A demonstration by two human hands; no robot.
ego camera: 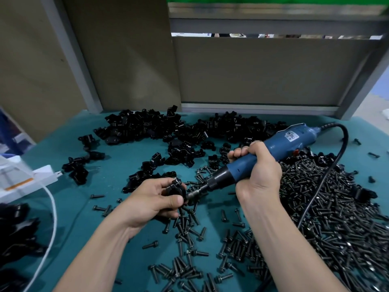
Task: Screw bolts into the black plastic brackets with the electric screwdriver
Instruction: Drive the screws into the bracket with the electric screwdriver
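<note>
Far left edge: white box [21, 182] with an orange stripe, lying on the teal-covered table [117, 228]; blurred, print not readable.
White cable [55, 216]: curving from beside the white box down toward the near edge of the table.
Near-left corner: dark heap [16, 232] of black parts, too blurred to tell piece from piece.
Loose brackets [77, 167]: scattered left of centre, lying flat or tipped, well apart from both hands.
Bracket pile [147, 127]: heaped along the back of the table, just in front of the beige panels [252, 70].
Left hand [151, 203]: low at centre, wrist toward the near edge; grip clamped on the held bracket [175, 189], thumb across its near side, fingers curled behind.
Held bracket: black plastic, raised just above the table, between the two hands, touching the screwdriver's bit.
Scattered bolts [185, 228]: dark, flanged heads, strewn under and below the hands, thinning out toward the left.
Electric screwdriver [294, 137]: blue body, black nose, slanting down to the left; bit tip against the held bracket; bolt at the tip too small and dark to make out.
Right hand [259, 171]: grip clamped round the blue barrel of the electric screwdriver, fingers wrapped over the top.
Black cord [328, 175]: leaving the tail of the electric screwdriver, arching right, then running down across the bolt heap.
Bolt heap [336, 218]: dense and wide, covering the right side of the table to the near edge.
</note>
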